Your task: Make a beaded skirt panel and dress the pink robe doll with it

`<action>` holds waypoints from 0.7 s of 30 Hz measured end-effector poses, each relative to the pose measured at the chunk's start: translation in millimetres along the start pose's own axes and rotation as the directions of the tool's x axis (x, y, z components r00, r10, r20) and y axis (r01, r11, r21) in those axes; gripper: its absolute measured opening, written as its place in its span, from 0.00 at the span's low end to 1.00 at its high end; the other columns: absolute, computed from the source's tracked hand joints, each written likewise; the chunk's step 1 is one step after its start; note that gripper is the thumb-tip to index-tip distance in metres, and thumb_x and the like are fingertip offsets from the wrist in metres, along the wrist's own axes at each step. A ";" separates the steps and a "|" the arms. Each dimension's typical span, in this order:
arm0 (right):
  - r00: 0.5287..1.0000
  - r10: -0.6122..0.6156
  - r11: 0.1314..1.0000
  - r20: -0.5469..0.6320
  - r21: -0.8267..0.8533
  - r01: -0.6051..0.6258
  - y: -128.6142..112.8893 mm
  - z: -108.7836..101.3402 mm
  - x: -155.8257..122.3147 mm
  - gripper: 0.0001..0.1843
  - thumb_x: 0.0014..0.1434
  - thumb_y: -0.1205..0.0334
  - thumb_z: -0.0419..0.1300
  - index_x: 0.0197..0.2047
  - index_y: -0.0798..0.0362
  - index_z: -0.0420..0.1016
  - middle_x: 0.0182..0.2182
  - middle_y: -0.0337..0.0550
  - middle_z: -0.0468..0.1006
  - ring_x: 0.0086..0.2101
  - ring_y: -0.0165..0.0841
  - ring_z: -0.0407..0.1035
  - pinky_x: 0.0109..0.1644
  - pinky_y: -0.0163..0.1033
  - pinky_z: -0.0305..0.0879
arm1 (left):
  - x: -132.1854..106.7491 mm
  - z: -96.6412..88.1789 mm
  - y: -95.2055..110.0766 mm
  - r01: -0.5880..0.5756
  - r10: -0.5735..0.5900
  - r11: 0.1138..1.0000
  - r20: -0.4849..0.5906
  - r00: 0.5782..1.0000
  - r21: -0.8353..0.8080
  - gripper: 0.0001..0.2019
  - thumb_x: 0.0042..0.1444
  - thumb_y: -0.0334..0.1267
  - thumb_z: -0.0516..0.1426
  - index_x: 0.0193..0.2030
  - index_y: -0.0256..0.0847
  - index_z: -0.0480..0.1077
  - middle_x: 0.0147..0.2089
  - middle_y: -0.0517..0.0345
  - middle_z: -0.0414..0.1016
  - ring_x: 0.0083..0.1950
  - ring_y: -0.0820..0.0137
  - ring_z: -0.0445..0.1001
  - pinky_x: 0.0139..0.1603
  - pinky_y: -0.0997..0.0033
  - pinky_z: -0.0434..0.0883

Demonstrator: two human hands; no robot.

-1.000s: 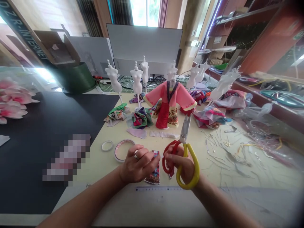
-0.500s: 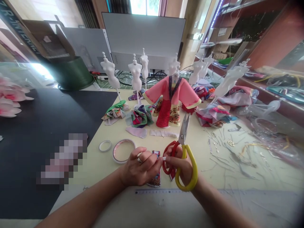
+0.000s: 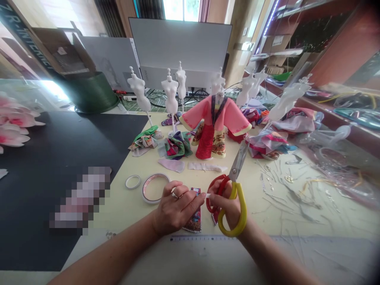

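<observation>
My left hand point(image 3: 176, 208), closed and wearing a ring, pinches one end of a small white strip point(image 3: 208, 195). At the strip's other end are the thumb and fingertips of my right hand point(image 3: 230, 202). A pair of scissors point(image 3: 238, 162) with red and yellow handles hangs in that same right hand, its blades nearly together and tilted away to the right. Beneath my hands lies a patterned fabric piece point(image 3: 194, 223) with a beaded edge, partly covered by my left fingers. A smaller red beaded piece point(image 3: 215, 217) peeks out by the scissor handles.
Two tape rolls, one large point(image 3: 143, 194) and one small point(image 3: 132, 182), lie to the left. A doll mannequin in a pink robe point(image 3: 204, 111) stands ahead among white mannequins point(image 3: 171, 95). Chains point(image 3: 264, 186) and thread scraps are at right; a ruler point(image 3: 190, 238) lies in front.
The scissors have swung to the right and their blades have come closer together. My right hand has shifted slightly right. Both hands still hold the strip.
</observation>
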State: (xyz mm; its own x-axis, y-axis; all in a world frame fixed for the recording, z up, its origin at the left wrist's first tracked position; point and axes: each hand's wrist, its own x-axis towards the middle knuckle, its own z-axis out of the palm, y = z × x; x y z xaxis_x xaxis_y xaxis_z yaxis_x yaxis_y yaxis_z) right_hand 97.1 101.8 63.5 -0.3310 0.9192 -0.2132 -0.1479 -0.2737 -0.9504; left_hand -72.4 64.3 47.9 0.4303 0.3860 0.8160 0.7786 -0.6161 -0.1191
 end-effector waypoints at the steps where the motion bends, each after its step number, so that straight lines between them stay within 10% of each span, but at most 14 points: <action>1: 1.000 -0.014 1.000 -0.009 -0.015 0.014 -1.3 0.2 -0.4 0.12 0.41 0.67 0.63 0.26 0.52 0.62 0.21 0.32 0.68 0.21 0.25 0.61 0.24 0.32 0.58 | 0.0 0.9 1.9 0.043 -0.043 0.999 0.002 0.999 -0.020 0.11 0.53 0.29 0.60 0.45 0.35 0.72 0.31 0.58 0.77 0.33 0.70 0.68 0.45 0.61 0.65; 6: 0.997 -0.064 0.996 -0.034 -0.060 0.062 -2.5 -2.0 -0.5 0.12 0.43 0.66 0.63 0.25 0.52 0.62 0.20 0.32 0.67 0.21 0.25 0.60 0.24 0.33 0.58 | 5.3 -0.1 9.3 0.381 -0.389 0.892 0.016 0.921 -0.243 0.09 0.54 0.30 0.59 0.43 0.37 0.73 0.30 0.57 0.76 0.33 0.70 0.69 0.41 0.63 0.66; 10: 0.997 -0.081 0.994 -0.003 -0.074 0.081 0.5 -4.9 0.1 0.11 0.45 0.66 0.64 0.27 0.51 0.63 0.21 0.33 0.68 0.22 0.26 0.61 0.25 0.33 0.59 | 12.5 -4.5 8.8 0.750 -0.649 0.464 0.395 0.650 -0.472 0.06 0.56 0.35 0.57 0.35 0.37 0.74 0.29 0.57 0.74 0.31 0.71 0.71 0.35 0.69 0.70; 14: 0.997 -0.075 0.990 0.029 -0.118 0.078 2.8 -5.5 -0.4 0.09 0.46 0.66 0.63 0.26 0.52 0.65 0.23 0.35 0.68 0.24 0.27 0.61 0.28 0.34 0.59 | 12.8 -4.2 6.2 0.871 -0.572 0.015 0.710 0.410 -0.491 0.10 0.56 0.42 0.57 0.35 0.37 0.74 0.29 0.57 0.74 0.31 0.72 0.72 0.33 0.72 0.71; 21: 0.997 -0.071 0.987 0.029 -0.142 0.074 3.4 -4.8 -0.4 0.08 0.46 0.65 0.62 0.27 0.52 0.65 0.24 0.35 0.65 0.27 0.27 0.59 0.30 0.35 0.57 | 10.6 -2.2 6.0 0.853 -0.535 -0.150 0.766 0.356 -0.501 0.09 0.53 0.41 0.60 0.34 0.37 0.75 0.31 0.58 0.74 0.32 0.73 0.71 0.34 0.74 0.71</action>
State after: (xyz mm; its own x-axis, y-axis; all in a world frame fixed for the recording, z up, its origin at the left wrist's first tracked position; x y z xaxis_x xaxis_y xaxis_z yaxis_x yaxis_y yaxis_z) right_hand 101.3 101.9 59.3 -0.3469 0.9275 -0.1389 -0.0377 -0.1618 -0.9861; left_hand -64.2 63.2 57.0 0.0862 0.9931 -0.0793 0.0218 0.0777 0.9967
